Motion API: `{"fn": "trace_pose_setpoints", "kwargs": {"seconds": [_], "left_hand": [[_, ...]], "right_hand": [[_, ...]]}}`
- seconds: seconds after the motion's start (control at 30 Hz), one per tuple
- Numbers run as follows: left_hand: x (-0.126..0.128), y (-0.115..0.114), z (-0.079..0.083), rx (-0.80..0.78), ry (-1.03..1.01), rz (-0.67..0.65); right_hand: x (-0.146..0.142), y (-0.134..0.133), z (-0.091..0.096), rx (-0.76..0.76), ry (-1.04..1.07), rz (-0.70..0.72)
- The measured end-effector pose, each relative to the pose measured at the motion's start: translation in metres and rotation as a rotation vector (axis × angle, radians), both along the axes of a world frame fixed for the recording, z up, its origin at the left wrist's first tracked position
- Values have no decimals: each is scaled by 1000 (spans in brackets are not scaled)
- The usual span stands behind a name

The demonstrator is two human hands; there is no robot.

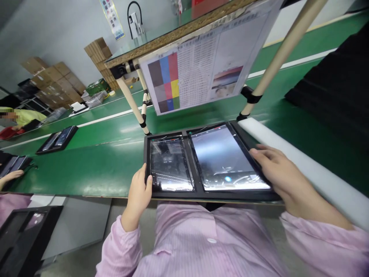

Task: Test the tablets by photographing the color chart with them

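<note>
A black two-compartment tray [198,187] lies in front of me at the near edge of the green work surface. Its left compartment holds a tablet with a dark screen [170,165]; the right one holds a tablet with a lit, pale screen [226,156]. Clear, shiny film shows around both. My left hand [140,192] grips the tray's left side, thumb over the rim and fingers along the outer wall. At the opposite side, my right hand [278,173] is curled on the right rim, some of its fingers hidden.
A white foam strip [300,165] runs along the right, beside dark stacked material [334,88]. Ahead, a pole-legged shelf [178,36] carries a printed colour chart [196,65]. Another tray [57,139] sits further left, near co-workers. Cardboard boxes [57,82] stand behind.
</note>
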State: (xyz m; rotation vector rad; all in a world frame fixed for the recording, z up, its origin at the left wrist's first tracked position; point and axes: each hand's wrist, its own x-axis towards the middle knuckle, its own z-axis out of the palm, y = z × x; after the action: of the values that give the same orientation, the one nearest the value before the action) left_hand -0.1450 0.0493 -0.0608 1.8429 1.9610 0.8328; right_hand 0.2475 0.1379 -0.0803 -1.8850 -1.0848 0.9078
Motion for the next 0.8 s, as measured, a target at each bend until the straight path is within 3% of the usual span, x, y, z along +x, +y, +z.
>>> {"fn": "trace_pose_setpoints", "kwargs": {"seconds": [0.1, 0.2, 0.43, 0.57, 0.67, 0.8], "left_hand": [[7, -3, -18, 94, 28, 11], [20, -4, -24, 144, -12, -12], [49, -3, 2, 151, -156, -221], [71, 4, 14, 92, -339, -330], [94, 11, 23, 45, -564, -391], [117, 13, 36, 215, -604, -293]], "right_hand": [[-2, -6, 3, -23, 283, 159], [-5, -5, -1, -4, 387, 201], [-3, -9, -7, 200, 360, 149], [-10, -26, 11, 323, 402, 131], [-32, -37, 30, 527, 453, 157], [-70, -36, 45, 699, 577, 251]]}}
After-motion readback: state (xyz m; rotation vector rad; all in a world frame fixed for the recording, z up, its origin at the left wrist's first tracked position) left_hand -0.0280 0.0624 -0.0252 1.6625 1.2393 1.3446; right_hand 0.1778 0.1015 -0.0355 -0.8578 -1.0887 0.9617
